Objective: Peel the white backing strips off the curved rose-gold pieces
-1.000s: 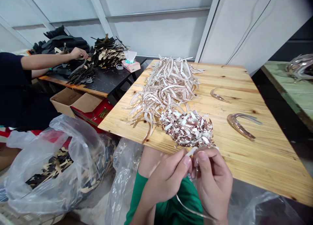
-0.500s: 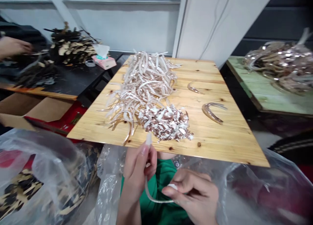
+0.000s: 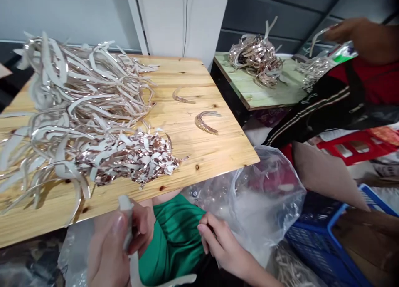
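A curved white strip (image 3: 134, 266) is pinched between the thumb and fingers of my left hand (image 3: 115, 241). Its upper end sticks up past the thumb, and its lower part bends away to the right, hanging free. My right hand (image 3: 221, 243) hovers over the green cloth on my lap, fingers curled together with nothing visible in them. On the wooden board (image 3: 215, 162) ahead lies a heap of long white and rose-gold strips (image 3: 90, 87). A pile of short shiny cut pieces (image 3: 137, 154) lies nearer me. Two small curved strips (image 3: 205, 122) are apart on the right.
An open clear plastic bag (image 3: 268, 195) hangs right of my lap, with a small blurred pale piece at it. Beyond are a blue crate (image 3: 324, 241) and a pale green table (image 3: 230, 70) with shiny strips. A co-worker's hand (image 3: 352, 31) holds a strip there.
The view has swung right. My right hand has let go of the strip's lower end and moved away from it; the white bit in its fingers no longer shows. My left hand keeps its strip.
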The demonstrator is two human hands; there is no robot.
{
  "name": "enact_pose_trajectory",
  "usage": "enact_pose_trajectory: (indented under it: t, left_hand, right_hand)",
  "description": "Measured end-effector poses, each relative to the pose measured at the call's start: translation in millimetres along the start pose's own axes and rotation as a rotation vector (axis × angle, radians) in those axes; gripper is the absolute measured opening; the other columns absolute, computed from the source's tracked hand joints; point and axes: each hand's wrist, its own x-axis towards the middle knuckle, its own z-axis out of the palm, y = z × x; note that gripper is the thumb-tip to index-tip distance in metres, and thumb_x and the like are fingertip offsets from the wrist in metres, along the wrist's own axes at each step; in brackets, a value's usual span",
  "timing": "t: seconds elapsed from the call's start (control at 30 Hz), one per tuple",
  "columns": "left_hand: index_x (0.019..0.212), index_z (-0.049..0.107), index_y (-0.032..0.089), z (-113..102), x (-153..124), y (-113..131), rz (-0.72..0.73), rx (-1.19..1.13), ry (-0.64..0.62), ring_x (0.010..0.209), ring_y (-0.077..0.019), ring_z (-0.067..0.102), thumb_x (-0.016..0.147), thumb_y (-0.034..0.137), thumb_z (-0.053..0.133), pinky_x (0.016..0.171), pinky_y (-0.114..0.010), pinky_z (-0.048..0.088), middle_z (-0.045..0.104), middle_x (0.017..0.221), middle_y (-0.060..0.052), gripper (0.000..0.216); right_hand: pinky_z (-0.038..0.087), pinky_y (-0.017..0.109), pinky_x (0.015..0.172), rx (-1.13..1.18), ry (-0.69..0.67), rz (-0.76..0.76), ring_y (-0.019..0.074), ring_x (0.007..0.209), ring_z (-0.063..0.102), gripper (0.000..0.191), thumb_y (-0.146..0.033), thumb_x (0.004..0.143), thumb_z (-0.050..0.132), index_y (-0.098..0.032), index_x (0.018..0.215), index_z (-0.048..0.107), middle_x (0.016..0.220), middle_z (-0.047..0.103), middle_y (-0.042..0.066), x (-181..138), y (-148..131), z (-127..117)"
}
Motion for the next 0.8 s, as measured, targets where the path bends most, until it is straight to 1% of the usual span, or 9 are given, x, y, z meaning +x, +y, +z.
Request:
enact_pose_trajectory:
  t: [0.07,0.13,0.27,0.47,0.53,0.6,0.7,0.73,0.8]
  left_hand:
    - [0.065,0.056,0.02,-1,3,-3,0.012,0.013,-0.011,0.05,-0.0129,0.031,0.103,0.058,0.067,0.048,-0.032,0.018,0.033,0.053,0.002,0.054]
    - [0.065,0.057,0.02,-2,5,-3,0.046,0.033,-0.022,0.048,-0.0124,0.033,0.102,0.057,0.068,0.047,-0.031,0.02,0.038,0.053,0.002,0.054]
    - [0.066,0.059,0.02,1,4,0,-0.025,-0.024,-0.006,0.052,-0.0133,0.034,0.103,0.055,0.07,0.05,-0.031,0.025,0.038,0.056,0.001,0.052]
    - [0.066,0.06,0.02,3,2,2,-0.014,-0.027,0.022,0.055,-0.0144,0.03,0.102,0.056,0.069,0.053,-0.034,0.017,0.033,0.057,0.002,0.052]
    - [0.065,0.059,0.02,2,2,3,-0.006,-0.007,0.057,0.055,-0.0144,0.03,0.101,0.056,0.07,0.053,-0.034,0.018,0.033,0.057,0.001,0.053]
    - [0.065,0.059,0.02,1,2,4,-0.017,-0.008,0.083,0.056,-0.0143,0.03,0.101,0.057,0.071,0.053,-0.033,0.017,0.032,0.057,0.001,0.053]
    - [0.067,0.061,0.02,-4,4,4,-0.017,-0.014,0.082,0.055,-0.0143,0.033,0.098,0.058,0.074,0.052,-0.031,0.02,0.034,0.055,0.001,0.051]
    - [0.067,0.062,0.02,-6,5,4,0.0,-0.013,0.068,0.055,-0.0146,0.034,0.096,0.059,0.075,0.051,-0.031,0.021,0.036,0.055,0.001,0.05]
    - [0.067,0.063,0.02,-8,6,3,0.031,-0.006,0.04,0.053,-0.0144,0.036,0.095,0.058,0.076,0.049,-0.03,0.024,0.036,0.054,0.002,0.049]
  right_hand:
    - [0.054,0.021,0.053,0.039,0.019,0.002,0.012,0.048,0.063,0.037,-0.047,0.115,0.065,-0.021,0.091,0.076,0.059,0.071,-0.005,-1,3,-7]
    - [0.059,0.022,0.051,0.072,0.055,-0.007,0.014,0.051,0.071,0.036,-0.048,0.11,0.072,-0.02,0.094,0.085,0.07,0.082,0.001,0,5,-11]
    - [0.075,0.035,0.07,0.109,0.068,-0.015,0.0224,0.073,0.087,0.026,-0.045,0.108,0.076,-0.027,0.113,0.094,0.1,0.092,0.005,1,7,-14]
    - [0.075,0.046,0.094,0.088,0.094,0.075,0.0302,0.105,0.091,0.045,-0.053,0.116,0.06,-0.023,0.14,0.084,0.13,0.088,0.012,8,18,-13]
    - [0.076,0.045,0.089,0.043,0.14,0.099,0.0307,0.099,0.091,0.051,-0.058,0.116,0.057,-0.02,0.139,0.082,0.118,0.091,0.015,13,23,-14]
    - [0.074,0.037,0.069,-0.006,0.188,0.136,0.0287,0.074,0.089,0.051,-0.062,0.114,0.059,-0.019,0.123,0.084,0.088,0.09,0.01,18,26,-16]
    - [0.061,0.027,0.049,-0.071,0.244,0.18,0.0219,0.043,0.072,0.05,-0.061,0.112,0.065,-0.022,0.087,0.083,0.05,0.071,0.001,24,29,-22]
    - [0.058,0.026,0.048,-0.086,0.262,0.186,0.0201,0.04,0.068,0.052,-0.06,0.111,0.066,-0.022,0.078,0.081,0.047,0.067,0.0,25,30,-24]
    - [0.057,0.026,0.046,-0.092,0.294,0.183,0.0197,0.043,0.07,0.05,-0.059,0.108,0.071,-0.022,0.076,0.081,0.054,0.073,0.002,28,33,-28]
